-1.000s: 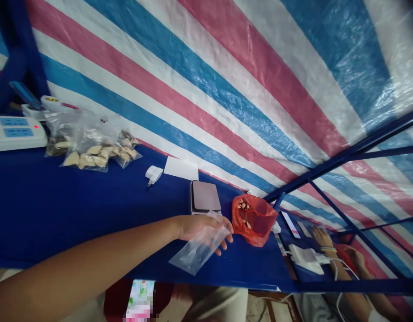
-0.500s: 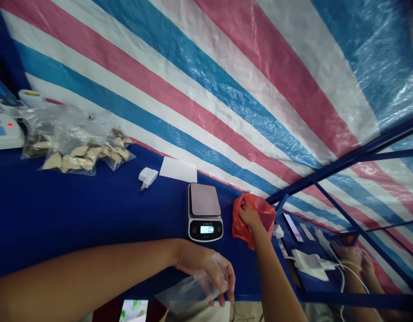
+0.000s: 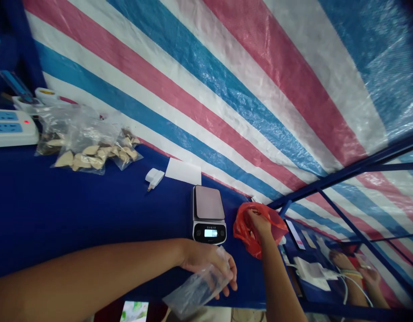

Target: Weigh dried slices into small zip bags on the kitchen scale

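My left hand [image 3: 211, 264] is closed on a clear plastic bag [image 3: 193, 293], which hangs down past the table's near edge. My right hand [image 3: 260, 223] reaches into an open red plastic bag [image 3: 241, 228], and its fingers are hidden inside. Some pale pieces show faintly within the red bag. Between the hands and a little farther back stands a digital kitchen scale [image 3: 209, 203] with its display lit and its plate bare.
Filled clear bags of pale slices [image 3: 87, 156] lie at the back left beside a power strip [image 3: 11, 128]. A white charger plug [image 3: 155, 178] and white card [image 3: 183, 171] lie behind the scale. Past the blue frame bar [image 3: 343, 172], another person's hands [image 3: 347, 264] are visible.
My right hand has moved deeper into the red bag, whose mouth has widened. My left hand keeps hold of the clear bag. The whole view has shifted slightly.
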Demonstrator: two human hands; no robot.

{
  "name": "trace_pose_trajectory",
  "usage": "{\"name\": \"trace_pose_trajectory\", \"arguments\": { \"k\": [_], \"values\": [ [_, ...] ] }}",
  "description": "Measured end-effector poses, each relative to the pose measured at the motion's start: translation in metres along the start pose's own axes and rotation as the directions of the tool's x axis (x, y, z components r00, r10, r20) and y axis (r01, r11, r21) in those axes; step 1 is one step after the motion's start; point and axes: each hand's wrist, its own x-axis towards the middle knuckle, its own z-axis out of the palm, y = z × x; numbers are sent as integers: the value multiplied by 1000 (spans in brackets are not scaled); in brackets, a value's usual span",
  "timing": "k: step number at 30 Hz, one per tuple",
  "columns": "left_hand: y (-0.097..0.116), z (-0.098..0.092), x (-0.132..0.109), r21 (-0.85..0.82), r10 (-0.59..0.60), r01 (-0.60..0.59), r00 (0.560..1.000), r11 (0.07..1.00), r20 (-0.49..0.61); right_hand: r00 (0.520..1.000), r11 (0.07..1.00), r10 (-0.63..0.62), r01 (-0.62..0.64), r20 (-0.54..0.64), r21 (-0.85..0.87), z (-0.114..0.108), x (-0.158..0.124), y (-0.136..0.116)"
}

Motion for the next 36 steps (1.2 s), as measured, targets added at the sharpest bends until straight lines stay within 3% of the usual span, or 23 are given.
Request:
{"name": "trace_pose_trajectory", "arguments": {
  "k": [4,8,10,14,16,18,19,21,23,27,31,36],
  "values": [
    [3,3,-4,-60,118,-124,987,990,-106,997,974,-8,-11,83,228,-20,-29,-9],
    [5,3,-6,-174,152,-176,978,969,-144,953,922,-50,-71,299,380,-30,-65,-12],
    [6,2,-5,-225,141,-173,979,959,-150,910,893,-69,-126,409,432,-30,-75,-13],
    [15,-3,-7,-258,164,-196,977,946,-140,882,901,-147,-68,448,429,-33,-77,-34],
    [21,-7,-11,-260,210,-235,970,936,-121,809,909,-214,-41,548,415,-36,-79,-55],
    [27,-12,-16,-250,270,-289,957,924,-108,672,903,-312,-11,672,430,-39,-81,-82],
    [30,-15,-19,-242,298,-316,949,918,-106,580,901,-358,8,732,434,-39,-81,-95],
    [36,-20,-22,-236,331,-344,939,909,-95,431,881,-442,43,787,472,-39,-77,-121],
    [41,-24,-24,-244,345,-352,936,904,-73,320,874,-478,79,818,480,-37,-68,-143],
    [47,-28,-27,-196,381,-379,924,905,-27,267,842,-536,243,801,482,-33,-51,-166],
    [51,-30,-30,-113,394,-398,917,910,-53,186,850,-468,364,864,382,-28,-58,-169],
    [64,-25,-38,66,409,-404,907,913,-101,198,735,-562,565,803,375,-31,-75,-175]
  ]
}}
